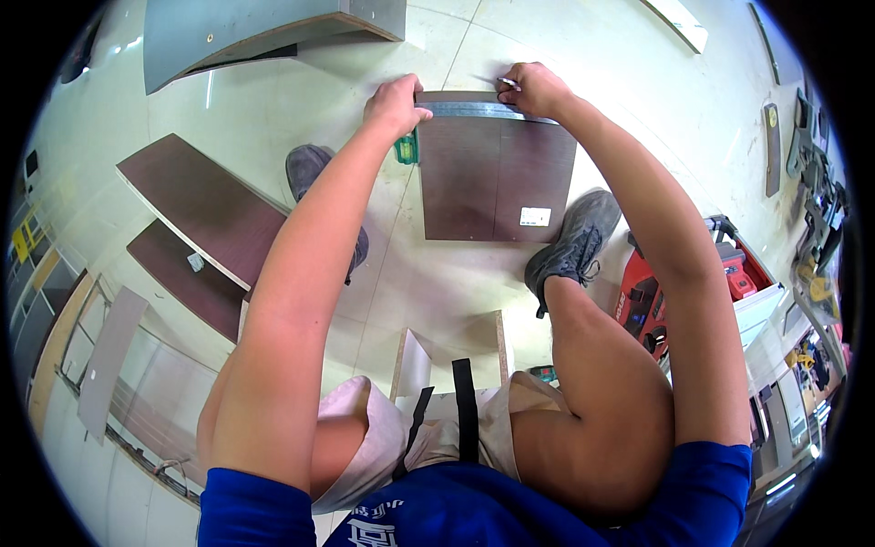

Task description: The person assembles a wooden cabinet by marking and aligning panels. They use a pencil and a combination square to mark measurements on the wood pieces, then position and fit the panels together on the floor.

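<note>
A dark brown board with a white label stands between my feet. Across its far end lies a silver metal ruler. My left hand is closed on the ruler's left end, thumb on top and fingers over the board's edge. A green block hangs just below that hand, beside the board's left edge; whether it joins the ruler I cannot tell. My right hand pinches a thin pen at the board's far right corner, its lower fingers close to the ruler's right end.
Dark brown panels lie to the left by my foot. A large grey panel piece stands at the far left. On the right, a red tool case sits by my leg. Pale-edged boards are below me. A light strip lies far right.
</note>
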Tool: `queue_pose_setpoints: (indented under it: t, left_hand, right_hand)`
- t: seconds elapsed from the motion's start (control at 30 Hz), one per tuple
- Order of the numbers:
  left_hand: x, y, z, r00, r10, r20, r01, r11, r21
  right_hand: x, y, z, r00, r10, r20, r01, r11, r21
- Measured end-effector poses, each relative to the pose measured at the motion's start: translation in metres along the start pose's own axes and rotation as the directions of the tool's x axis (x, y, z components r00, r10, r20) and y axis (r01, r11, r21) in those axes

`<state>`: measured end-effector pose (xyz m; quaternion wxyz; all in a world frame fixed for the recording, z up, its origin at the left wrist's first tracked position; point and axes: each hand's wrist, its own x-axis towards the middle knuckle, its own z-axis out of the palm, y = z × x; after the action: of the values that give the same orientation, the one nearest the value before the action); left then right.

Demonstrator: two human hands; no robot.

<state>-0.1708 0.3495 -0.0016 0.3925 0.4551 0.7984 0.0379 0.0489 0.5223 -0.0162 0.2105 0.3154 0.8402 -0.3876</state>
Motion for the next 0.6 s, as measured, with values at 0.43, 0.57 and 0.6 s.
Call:
queue_pose_setpoints:
  t: [0.43, 0.57, 0.6]
  left_hand:
    - [0.0, 0.001, 0.0, 1.0, -0.003, -0.006, 0.003, 1.0, 0.0]
    - [0.002, -0.001, 0.001, 1.0, 0.01, -0.007, -0.01, 1.0, -0.013]
    - [0.002, -0.001, 0.001, 1.0, 0.015, -0.006, -0.015, 1.0, -0.014]
  right_hand:
    - [0.003, 0.0, -0.003, 0.999, -0.031, 0.024, 0.029, 0.996, 0.084]
    - [0.005, 0.016, -0.004, 0.996, -0.088, -0.026, 0.091, 0.986, 0.139]
    - [0.005, 0.018, -0.008, 0.995, -0.103, -0.009, 0.103, 0.987, 0.126]
